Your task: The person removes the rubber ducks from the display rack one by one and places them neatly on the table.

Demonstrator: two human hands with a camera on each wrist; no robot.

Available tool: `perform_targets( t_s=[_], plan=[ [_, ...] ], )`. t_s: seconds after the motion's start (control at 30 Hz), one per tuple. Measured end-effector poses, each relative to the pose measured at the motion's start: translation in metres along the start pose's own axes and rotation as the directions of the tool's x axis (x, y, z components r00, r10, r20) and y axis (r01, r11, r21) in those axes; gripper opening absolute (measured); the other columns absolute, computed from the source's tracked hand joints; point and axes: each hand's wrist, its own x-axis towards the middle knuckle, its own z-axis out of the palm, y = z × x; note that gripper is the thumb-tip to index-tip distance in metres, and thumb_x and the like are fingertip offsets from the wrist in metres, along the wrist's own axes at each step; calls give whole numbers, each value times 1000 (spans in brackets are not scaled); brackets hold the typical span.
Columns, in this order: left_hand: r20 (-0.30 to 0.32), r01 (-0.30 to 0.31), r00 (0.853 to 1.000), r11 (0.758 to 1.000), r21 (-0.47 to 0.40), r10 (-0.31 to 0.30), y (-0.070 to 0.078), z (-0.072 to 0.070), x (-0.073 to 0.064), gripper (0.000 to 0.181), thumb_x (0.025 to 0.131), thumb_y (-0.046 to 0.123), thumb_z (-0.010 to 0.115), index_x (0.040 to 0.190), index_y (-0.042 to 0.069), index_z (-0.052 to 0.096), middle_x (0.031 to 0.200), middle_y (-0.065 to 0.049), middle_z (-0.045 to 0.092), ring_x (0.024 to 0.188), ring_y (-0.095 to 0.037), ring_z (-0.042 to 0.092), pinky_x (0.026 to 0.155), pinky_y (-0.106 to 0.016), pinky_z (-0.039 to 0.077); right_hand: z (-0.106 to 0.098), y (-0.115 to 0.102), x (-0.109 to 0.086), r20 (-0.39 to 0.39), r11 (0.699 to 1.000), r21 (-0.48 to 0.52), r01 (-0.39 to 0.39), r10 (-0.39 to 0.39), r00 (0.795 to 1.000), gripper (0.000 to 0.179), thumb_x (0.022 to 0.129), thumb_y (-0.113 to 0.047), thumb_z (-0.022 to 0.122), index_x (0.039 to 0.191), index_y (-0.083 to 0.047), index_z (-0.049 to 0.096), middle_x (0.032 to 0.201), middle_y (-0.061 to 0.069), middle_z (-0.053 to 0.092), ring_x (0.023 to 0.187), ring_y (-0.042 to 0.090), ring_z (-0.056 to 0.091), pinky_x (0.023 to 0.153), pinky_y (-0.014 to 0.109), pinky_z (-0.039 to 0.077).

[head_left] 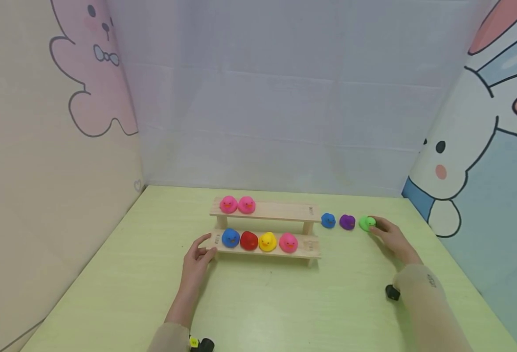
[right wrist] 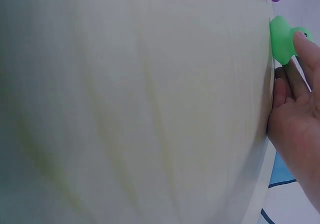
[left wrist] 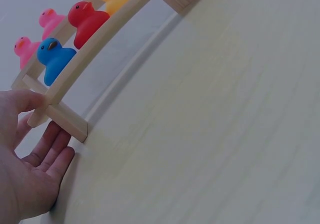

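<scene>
A two-tier wooden shelf (head_left: 280,210) stands on the table. On its upper step sit two pink rubber ducks (head_left: 247,205). The lower step carries a blue duck (head_left: 230,238), a red duck (head_left: 249,241), a yellow duck (head_left: 267,242) and another pink duck (head_left: 288,243). My left hand (head_left: 197,259) holds the left end of the lower step, thumb at the board and other fingers by the leg in the left wrist view. With thumb and fingers, my right hand (head_left: 392,238) pinches a green duck (right wrist: 283,41) at the table surface.
Between the shelf and the green duck, a second blue duck (head_left: 328,220) and a purple duck (head_left: 347,222) stand on the pale table (head_left: 258,303). A white sheet (head_left: 276,98) hangs behind, and cartoon-printed panels flank both sides.
</scene>
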Motion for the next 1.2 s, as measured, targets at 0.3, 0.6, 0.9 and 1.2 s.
perform_targets(
  t_s=[0.3, 0.6, 0.9, 1.2],
  plan=[
    [0, 0, 1000, 1000, -9, 0, -1, 1, 0, 51, 94, 18, 67, 143, 20, 52, 89, 3, 58, 80, -9, 57, 70, -17, 49, 0, 3, -1, 27, 999, 30, 14, -15, 1000, 74, 99, -20, 60, 156, 0, 17, 160, 32, 14, 146, 54, 14, 120, 63, 16],
    [-15, -14, 1000, 1000, 5, 14, 2, 2, -4, 47, 94, 20, 66, 140, 22, 54, 90, 2, 57, 79, -10, 56, 70, -15, 48, 1, 4, 0, 25, 1000, 24, 18, -18, 1000, 77, 97, -16, 61, 156, 2, 14, 160, 33, 12, 146, 55, 13, 120, 63, 15],
    [16, 9, 1000, 1000, -10, -8, 17, -2, -11, 50, 94, 13, 65, 142, 14, 52, 88, 0, 57, 79, -14, 58, 69, -18, 49, 0, 3, -2, 2, 1000, -7, 6, -6, 1000, 78, 96, -27, 64, 156, -3, 20, 159, 32, 14, 146, 53, 15, 120, 58, 16],
    [-8, -15, 1000, 1000, 9, 15, 6, 0, -6, 48, 94, 17, 66, 141, 20, 54, 88, 1, 58, 78, -11, 57, 68, -17, 46, 0, 0, -2, 18, 1000, 17, 12, -12, 1000, 79, 96, -23, 64, 156, 0, 17, 160, 31, 13, 146, 53, 14, 120, 62, 15]
  ],
)
